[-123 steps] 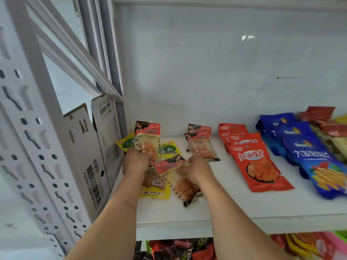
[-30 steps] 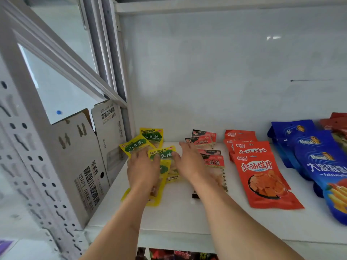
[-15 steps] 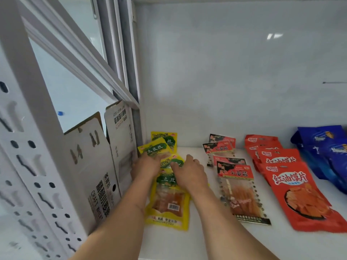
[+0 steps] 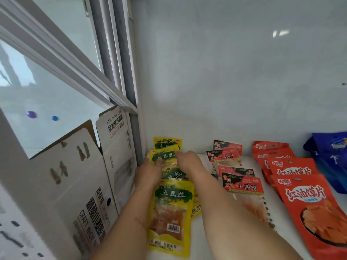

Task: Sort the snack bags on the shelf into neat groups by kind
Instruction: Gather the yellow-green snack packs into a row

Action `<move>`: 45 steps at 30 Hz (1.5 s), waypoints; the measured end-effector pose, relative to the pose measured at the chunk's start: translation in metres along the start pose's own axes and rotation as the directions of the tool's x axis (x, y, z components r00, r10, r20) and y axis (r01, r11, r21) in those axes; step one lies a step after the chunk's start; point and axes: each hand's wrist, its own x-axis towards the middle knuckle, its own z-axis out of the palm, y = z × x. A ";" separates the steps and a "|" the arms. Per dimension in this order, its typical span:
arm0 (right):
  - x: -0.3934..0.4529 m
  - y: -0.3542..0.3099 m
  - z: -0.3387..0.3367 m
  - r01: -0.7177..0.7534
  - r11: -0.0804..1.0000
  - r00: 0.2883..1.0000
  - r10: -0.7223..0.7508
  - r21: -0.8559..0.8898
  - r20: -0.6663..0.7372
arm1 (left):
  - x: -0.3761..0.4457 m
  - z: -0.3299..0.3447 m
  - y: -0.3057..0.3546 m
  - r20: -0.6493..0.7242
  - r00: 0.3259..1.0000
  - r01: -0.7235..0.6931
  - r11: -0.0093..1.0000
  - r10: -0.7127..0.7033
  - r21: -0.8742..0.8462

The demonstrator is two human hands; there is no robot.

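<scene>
Several yellow snack bags (image 4: 171, 212) lie in an overlapping row from the back wall toward me, at the left end of the white shelf (image 4: 206, 244). Both hands are on the second bag from the back (image 4: 164, 155). My left hand (image 4: 148, 171) pinches its left edge, thumb on top. The fingers of my right hand (image 4: 187, 162) rest on the bag's right side. Right of them lies a row of small red-and-black bags (image 4: 242, 186), then red bags (image 4: 308, 196), then blue bags (image 4: 330, 154).
A cardboard box (image 4: 84, 175) with raised flaps stands close against the shelf's left end, beside the grey upright post (image 4: 131, 91). The white back wall is just behind the bags. A perforated rack upright (image 4: 13, 231) is at the near left.
The camera has moved closer. Both hands have slid from the middle of the yellow row toward the back, onto the second bag. About four seconds ago they held red-and-black bags.
</scene>
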 end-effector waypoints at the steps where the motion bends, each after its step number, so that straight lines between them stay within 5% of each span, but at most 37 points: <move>1: 0.004 -0.002 0.000 -0.011 1.000 1.000 0.011 0.014 0.010 | 0.000 0.000 -0.001 0.001 1.000 0.001 1.000 -0.001 -0.009; 9: 0.022 -0.002 0.003 -0.106 0.976 0.993 0.094 0.189 0.071 | -0.016 -0.003 0.003 -0.023 0.998 -0.061 0.998 0.061 -0.013; 15: 0.026 0.004 0.002 -0.132 0.868 0.989 0.082 0.478 0.125 | -0.026 -0.005 0.003 0.002 0.991 -0.135 0.983 0.136 -0.123; 24: 0.018 -0.002 0.001 -0.280 0.782 0.946 0.127 0.557 0.297 | -0.035 -0.013 -0.001 0.003 0.996 -0.082 0.879 0.095 -0.470; 36: 0.007 0.001 -0.005 -0.213 0.812 0.974 0.133 0.543 0.182 | -0.044 -0.019 -0.001 0.063 0.981 -0.129 0.854 0.185 -0.504; 45: 0.018 0.016 -0.009 -0.046 0.881 0.995 0.080 0.471 -0.052 | -0.042 -0.017 -0.003 0.057 0.989 -0.097 0.878 0.139 -0.469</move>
